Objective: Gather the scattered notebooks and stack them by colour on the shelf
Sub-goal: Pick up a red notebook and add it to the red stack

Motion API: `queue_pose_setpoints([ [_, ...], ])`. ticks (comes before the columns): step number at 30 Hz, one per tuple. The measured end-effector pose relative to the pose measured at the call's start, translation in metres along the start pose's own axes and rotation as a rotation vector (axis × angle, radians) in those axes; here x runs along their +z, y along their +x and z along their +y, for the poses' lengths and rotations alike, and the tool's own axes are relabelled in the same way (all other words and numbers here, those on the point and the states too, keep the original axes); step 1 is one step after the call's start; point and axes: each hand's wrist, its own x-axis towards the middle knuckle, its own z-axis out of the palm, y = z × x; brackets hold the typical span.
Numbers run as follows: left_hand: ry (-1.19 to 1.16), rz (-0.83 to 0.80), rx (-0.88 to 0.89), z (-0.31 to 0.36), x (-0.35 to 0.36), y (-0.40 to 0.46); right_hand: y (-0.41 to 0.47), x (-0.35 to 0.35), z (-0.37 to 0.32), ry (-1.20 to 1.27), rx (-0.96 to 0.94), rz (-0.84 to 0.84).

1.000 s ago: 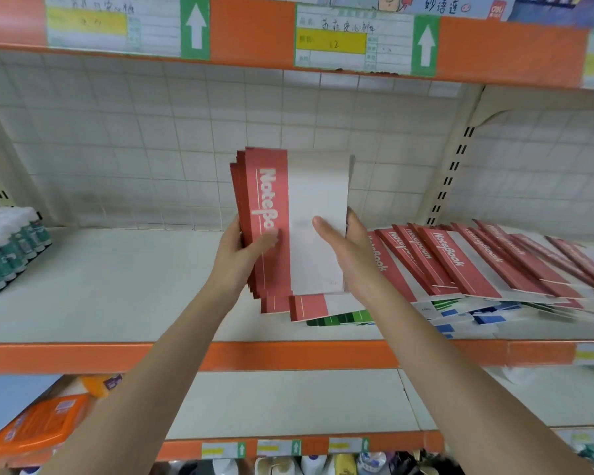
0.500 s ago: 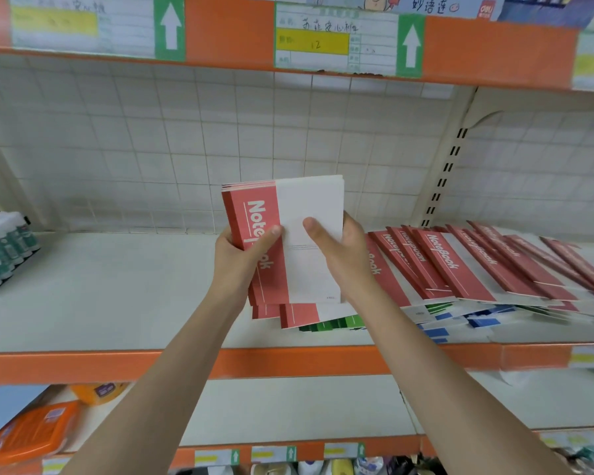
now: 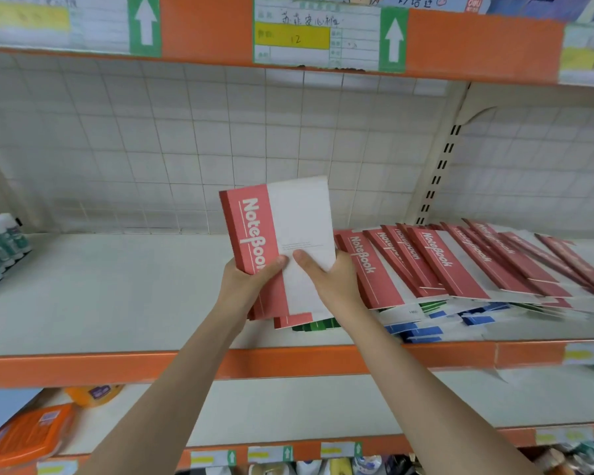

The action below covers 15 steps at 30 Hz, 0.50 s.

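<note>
Hands: left hand (image 3: 246,282) and right hand (image 3: 330,281) both grip the red notebook bundle (image 3: 278,241).
Axis: bundle upright, bare shelf (image 3: 110,296) to its left.

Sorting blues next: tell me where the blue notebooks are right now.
In the head view, the blue notebooks lie at the shelf's front edge, right of centre, buried under the fanned red notebooks, just right of the right hand.

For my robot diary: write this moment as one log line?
both hands: left, right | hold red-and-white paper notebook bundle | above white shelf board
</note>
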Motion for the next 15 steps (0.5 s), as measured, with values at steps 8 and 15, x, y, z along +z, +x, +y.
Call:
queue_pose_setpoints([
  [8, 0.145, -0.042, -0.405, 0.02, -0.008, 0.0, -0.007, -0.011, -0.013, -0.111, 0.295, -0.085],
  [15, 0.051, -0.076, -0.321, 0.018, -0.004, -0.017, -0.027, -0.022, -0.017, -0.009, 0.513, -0.008],
])
